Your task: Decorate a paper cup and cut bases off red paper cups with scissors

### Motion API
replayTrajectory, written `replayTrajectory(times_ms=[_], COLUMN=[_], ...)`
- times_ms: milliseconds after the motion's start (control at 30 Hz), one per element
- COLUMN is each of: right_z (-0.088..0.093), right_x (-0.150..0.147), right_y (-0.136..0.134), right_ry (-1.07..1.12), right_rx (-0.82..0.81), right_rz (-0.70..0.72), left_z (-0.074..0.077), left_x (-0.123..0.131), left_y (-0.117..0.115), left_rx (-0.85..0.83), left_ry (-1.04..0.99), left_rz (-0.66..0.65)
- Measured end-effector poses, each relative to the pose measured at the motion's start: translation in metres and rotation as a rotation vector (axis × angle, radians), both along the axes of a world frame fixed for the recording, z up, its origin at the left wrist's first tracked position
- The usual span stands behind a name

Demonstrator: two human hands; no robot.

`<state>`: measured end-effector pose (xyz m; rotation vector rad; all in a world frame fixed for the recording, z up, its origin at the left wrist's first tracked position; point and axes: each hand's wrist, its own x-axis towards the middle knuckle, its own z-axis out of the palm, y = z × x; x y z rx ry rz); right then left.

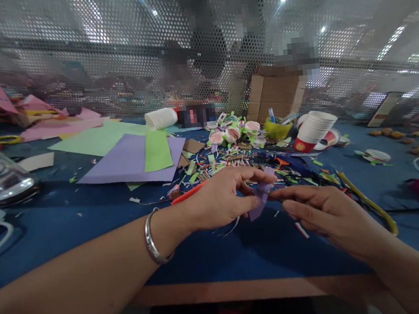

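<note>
My left hand (224,195), with a silver bangle at the wrist, pinches a small purple paper strip (261,199) over the front of the blue table. My right hand (320,213) is closed beside it, thumb against fingers, on a thin dark item (274,197) whose tip reaches the strip; its kind is too small to tell. Beyond the hands lies a heap of paper scraps (232,160) in white, red and green. Left of the heap, a green paper strip (158,151) rests on a purple sheet (121,160).
Stacked paper cups (318,129) stand at the right, and another stack (161,118) lies on its side. Behind are a cardboard box (275,94) and a perforated metal screen (122,61). A yellow-handled tool (369,203) lies right, a clear container (0,177) left.
</note>
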<state>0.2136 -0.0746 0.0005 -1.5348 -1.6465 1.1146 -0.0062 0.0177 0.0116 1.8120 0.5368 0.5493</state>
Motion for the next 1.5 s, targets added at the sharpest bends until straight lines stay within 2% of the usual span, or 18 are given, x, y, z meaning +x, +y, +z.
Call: replayTrajectory(times_ms=[200,300,400,567,633,767,833,1100,1333,1500], right_z=[0.004,0.005,-0.002,-0.021,-0.025,-0.027,-0.028,-0.030,-0.028,-0.022], right_x=[-0.003,0.002,0.014,0.039,0.045,0.049,0.049,0.049,0.048,0.045], right_y=[-0.003,-0.010,-0.020,-0.034,-0.036,-0.038,-0.038,-0.038,-0.038,-0.037], right_ry=[-0.052,-0.086,-0.155,-0.523,-0.662,-0.826,-0.868,-0.956,-0.983,-0.975], right_rx=[0.054,0.067,0.073,0.244,0.301,0.375,0.418,0.492,0.505,0.508], right_rz=[-0.009,-0.030,-0.074,-0.117,-0.111,-0.141,-0.150,-0.132,-0.075,-0.041], left_z=[-0.004,-0.003,-0.003,-0.005,-0.006,-0.001,0.003,0.011,0.015,0.009], left_x=[0.000,-0.001,-0.001,0.000,0.000,-0.002,-0.004,-0.011,-0.013,-0.014], left_y=[0.001,0.002,-0.002,-0.012,-0.013,-0.011,-0.010,-0.010,-0.017,-0.021], left_rx=[0.029,-0.014,-0.090,-0.207,-0.135,0.226,0.300,0.201,0.395,0.414], left_ry=[-0.008,0.018,0.085,0.228,0.251,0.269,0.281,0.524,0.558,0.548], left_rz=[-0.007,0.038,0.079,0.037,0.042,0.132,0.154,-0.074,-0.052,-0.101])
